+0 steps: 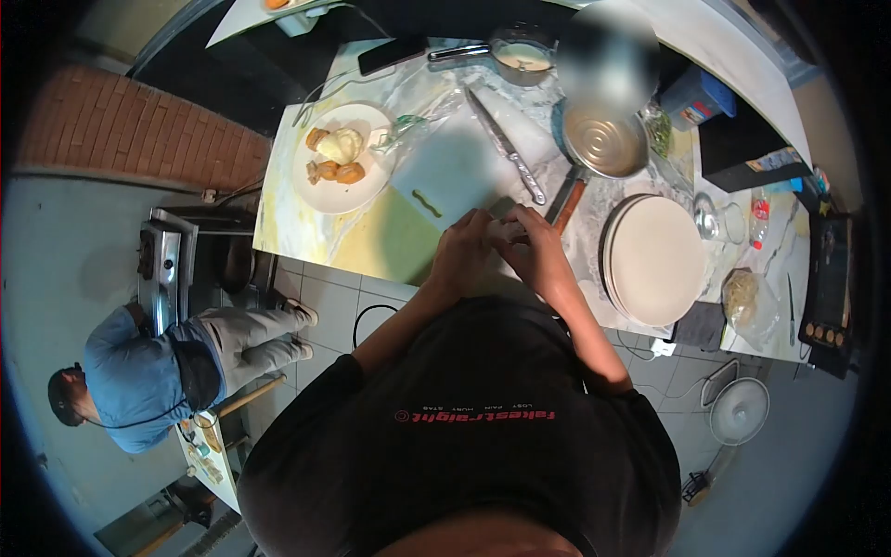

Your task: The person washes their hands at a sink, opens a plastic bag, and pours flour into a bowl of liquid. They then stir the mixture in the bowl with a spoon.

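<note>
My left hand and my right hand are close together at the counter's front edge, in front of my body. The fingers of both are bent and pinched near each other; what lies between them is too small and covered to name. Just beyond them is a pale blue-green cutting board with a dark green strip on it. A kitchen knife lies beyond my hands, its handle end toward my right hand. Left of the board stands a white plate with browned pieces and a pale creamy mound.
Right of my hands are stacked cream plates and a metal pan with a brown handle. A saucepan with white liquid and a dark phone are at the back. At far left, a person in blue stands by a stove.
</note>
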A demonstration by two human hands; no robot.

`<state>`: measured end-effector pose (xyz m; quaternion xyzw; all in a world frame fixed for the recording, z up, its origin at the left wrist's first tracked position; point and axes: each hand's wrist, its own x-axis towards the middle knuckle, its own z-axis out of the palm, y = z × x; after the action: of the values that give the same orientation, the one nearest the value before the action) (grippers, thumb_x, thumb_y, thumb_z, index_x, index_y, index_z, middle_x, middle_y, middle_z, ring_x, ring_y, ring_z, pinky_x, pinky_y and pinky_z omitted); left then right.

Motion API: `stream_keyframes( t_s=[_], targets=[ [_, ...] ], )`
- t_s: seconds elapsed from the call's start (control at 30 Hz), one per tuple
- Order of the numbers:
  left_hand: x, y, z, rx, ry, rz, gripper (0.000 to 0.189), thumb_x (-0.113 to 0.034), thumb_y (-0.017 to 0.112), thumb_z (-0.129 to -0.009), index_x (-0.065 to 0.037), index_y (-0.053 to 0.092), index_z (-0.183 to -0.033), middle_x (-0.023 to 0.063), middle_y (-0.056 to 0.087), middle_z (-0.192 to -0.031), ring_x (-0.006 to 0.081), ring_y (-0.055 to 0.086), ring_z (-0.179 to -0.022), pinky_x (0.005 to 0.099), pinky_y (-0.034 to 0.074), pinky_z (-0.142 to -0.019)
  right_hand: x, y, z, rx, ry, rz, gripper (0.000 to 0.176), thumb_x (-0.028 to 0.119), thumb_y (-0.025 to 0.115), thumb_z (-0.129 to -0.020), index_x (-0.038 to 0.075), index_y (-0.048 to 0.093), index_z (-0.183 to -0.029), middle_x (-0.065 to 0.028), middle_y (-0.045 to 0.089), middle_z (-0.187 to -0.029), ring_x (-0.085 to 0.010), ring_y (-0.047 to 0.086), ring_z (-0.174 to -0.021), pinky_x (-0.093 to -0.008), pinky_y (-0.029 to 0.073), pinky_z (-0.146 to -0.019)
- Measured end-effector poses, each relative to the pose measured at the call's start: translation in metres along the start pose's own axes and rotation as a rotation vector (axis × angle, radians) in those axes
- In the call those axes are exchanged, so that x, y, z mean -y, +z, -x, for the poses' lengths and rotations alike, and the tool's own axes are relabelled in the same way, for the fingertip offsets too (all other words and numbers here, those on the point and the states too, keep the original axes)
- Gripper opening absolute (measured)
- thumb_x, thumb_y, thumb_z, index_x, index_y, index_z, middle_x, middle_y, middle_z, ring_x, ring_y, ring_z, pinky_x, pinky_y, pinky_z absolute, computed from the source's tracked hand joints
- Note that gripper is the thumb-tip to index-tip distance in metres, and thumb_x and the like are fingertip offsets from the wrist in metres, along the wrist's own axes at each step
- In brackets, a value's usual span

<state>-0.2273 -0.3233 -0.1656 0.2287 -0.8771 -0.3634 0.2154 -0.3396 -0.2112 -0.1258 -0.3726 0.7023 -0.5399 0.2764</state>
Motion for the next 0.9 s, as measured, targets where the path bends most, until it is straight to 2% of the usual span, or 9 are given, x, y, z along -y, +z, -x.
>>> stream_keyframes(
  t_s=[0.1, 0.13, 0.2, 0.27, 0.33, 0.4, 0.47, 0.57, 0.9],
  targets=[
    [-0.011, 0.011, -0.003, 0.078, 0.014, 0.145, 0.033, 0.002, 0.073, -0.074, -0.003, 0.059, -0.103, 0.0139, 0.062, -0.091, 0.0244, 0.067, -0.072, 0.0342, 0.053, -0.064, -0.011, -0.03, 0.009, 0.021, -0.031, 0.179, 0.019, 0.0, 0.073, -0.078, 0.0, 0.06, -0.091, -0.0102, 0.055, -0.083, -0.0226, 0.054, -0.069, -0.0292, 0.046, -0.063],
    [-0.017, 0.015, -0.005, 0.09, 0.027, 0.155, 0.033, 0.002, 0.073, -0.074, -0.003, 0.059, -0.103, 0.0139, 0.062, -0.091, 0.0244, 0.067, -0.072, 0.0342, 0.053, -0.064, -0.019, -0.039, 0.013, -0.03, -0.08, 0.116, 0.017, -0.003, 0.071, -0.078, 0.001, 0.058, -0.088, -0.0047, 0.053, -0.076, -0.0143, 0.045, -0.062, -0.0239, 0.041, -0.059],
    [-0.04, 0.012, -0.012, 0.137, 0.07, 0.354, 0.044, 0.001, 0.078, -0.073, -0.004, 0.058, -0.111, 0.011, 0.059, -0.107, 0.0154, 0.064, -0.071, 0.0299, 0.053, -0.066, -0.03, -0.063, 0.02, -0.099, -0.005, 0.055, 0.016, -0.004, 0.07, -0.079, 0.001, 0.059, -0.088, -0.0026, 0.052, -0.073, -0.0115, 0.044, -0.062, -0.0235, 0.04, -0.059],
    [-0.044, 0.018, -0.014, 0.113, 0.066, 0.427, 0.048, 0.001, 0.078, -0.074, -0.005, 0.057, -0.116, 0.0102, 0.056, -0.113, 0.015, 0.064, -0.074, 0.03, 0.053, -0.069, -0.033, -0.092, 0.024, -0.243, 0.099, -0.068, 0.013, -0.007, 0.066, -0.08, 0.003, 0.06, -0.086, 0.0018, 0.053, -0.069, -0.0061, 0.044, -0.066, -0.0226, 0.041, -0.061],
    [-0.041, 0.023, -0.017, 0.085, 0.057, 0.391, 0.05, 0.001, 0.075, -0.079, -0.006, 0.052, -0.123, 0.0083, 0.054, -0.118, 0.0149, 0.065, -0.082, 0.0297, 0.053, -0.075, -0.023, -0.141, 0.024, -0.413, 0.029, 0.063, 0.011, -0.006, 0.063, -0.081, 0.002, 0.061, -0.088, -0.0042, 0.065, -0.084, -0.0088, 0.058, -0.078, -0.0231, 0.047, -0.067],
    [-0.034, 0.03, -0.016, 0.078, -0.007, 0.437, 0.046, 0.0, 0.072, -0.083, -0.006, 0.052, -0.123, 0.0077, 0.053, -0.119, 0.0147, 0.065, -0.083, 0.0296, 0.053, -0.075, -0.035, -0.188, 0.014, -0.643, -0.161, 0.236, 0.012, -0.006, 0.063, -0.082, -0.001, 0.059, -0.093, -0.0102, 0.063, -0.093, -0.0187, 0.064, -0.087, -0.0326, 0.054, -0.075],
    [-0.03, 0.037, -0.014, 0.065, -0.073, 0.469, 0.041, 0.0, 0.069, -0.086, -0.006, 0.052, -0.123, 0.0072, 0.052, -0.119, 0.0146, 0.065, -0.085, 0.0294, 0.053, -0.076, -0.042, -0.229, 0.001, -0.72, -0.222, 0.499, 0.013, -0.008, 0.062, -0.08, -0.004, 0.057, -0.092, -0.0162, 0.058, -0.092, -0.0312, 0.065, -0.086, -0.0388, 0.056, -0.073],
    [-0.033, 0.04, -0.007, -0.014, -0.092, 0.484, 0.032, -0.004, 0.069, -0.088, -0.005, 0.058, -0.118, 0.0095, 0.053, -0.116, 0.0142, 0.063, -0.079, 0.027, 0.05, -0.07, -0.091, -0.266, -0.027, -0.822, -0.221, 0.767, 0.017, -0.01, 0.06, -0.078, -0.004, 0.057, -0.094, -0.0182, 0.056, -0.096, -0.036, 0.064, -0.084, -0.0407, 0.056, -0.072],
    [-0.033, 0.019, 0.006, -0.069, -0.124, 0.396, 0.018, 0.002, 0.065, -0.089, -0.003, 0.063, -0.106, 0.0071, 0.053, -0.113, 0.0112, 0.061, -0.08, 0.0242, 0.049, -0.071, -0.157, -0.324, -0.11, -0.761, 0.01, 1.0, 0.019, -0.002, 0.056, -0.08, -0.001, 0.056, -0.099, -0.0252, 0.057, -0.107, -0.0459, 0.063, -0.091, -0.0516, 0.052, -0.076]
  ],
)
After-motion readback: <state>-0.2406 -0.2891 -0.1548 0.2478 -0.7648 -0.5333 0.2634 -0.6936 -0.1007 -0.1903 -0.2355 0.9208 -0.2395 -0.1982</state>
